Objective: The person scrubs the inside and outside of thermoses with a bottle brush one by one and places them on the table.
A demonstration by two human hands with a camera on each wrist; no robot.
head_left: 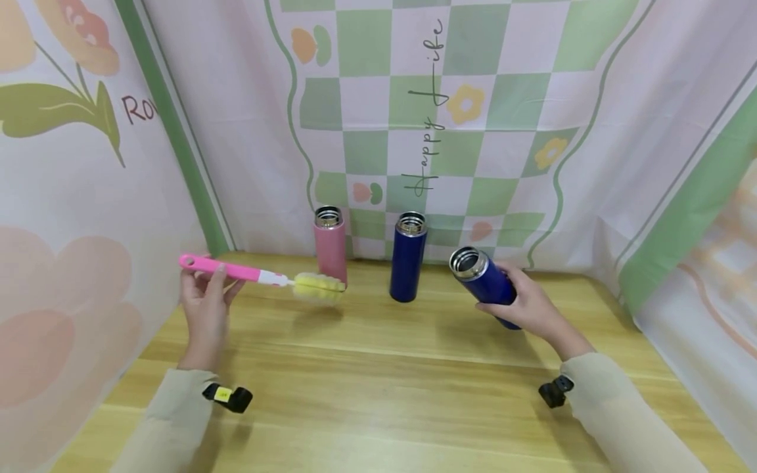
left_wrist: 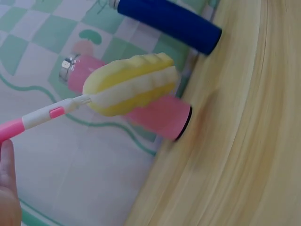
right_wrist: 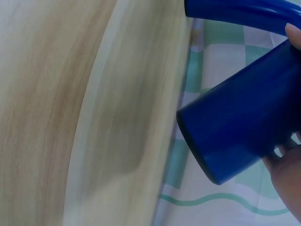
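My left hand (head_left: pixel 206 302) grips the pink handle of a bottle brush (head_left: pixel 236 270). Its yellow and white sponge head (left_wrist: pixel 134 84) points right and overlaps the pink bottle (head_left: pixel 331 246) in the head view. In my right hand (head_left: pixel 529 305) is a blue bottle (head_left: pixel 487 279), lidless and tilted with its mouth toward the upper left. Fingers and thumb wrap its body, and the right wrist view shows its base (right_wrist: pixel 200 148) raised off the table. Between the hands a second blue bottle (head_left: pixel 407 266) stands upright, its mouth uncovered.
The wooden table (head_left: pixel 378 407) runs back to a hanging cloth (head_left: pixel 367 105) with green checks, close behind the bottles. More printed cloth (head_left: pixel 71 210) hangs along the left side, and another panel (head_left: pixel 698 230) along the right. The pink bottle stands upright, uncapped, near the back edge.
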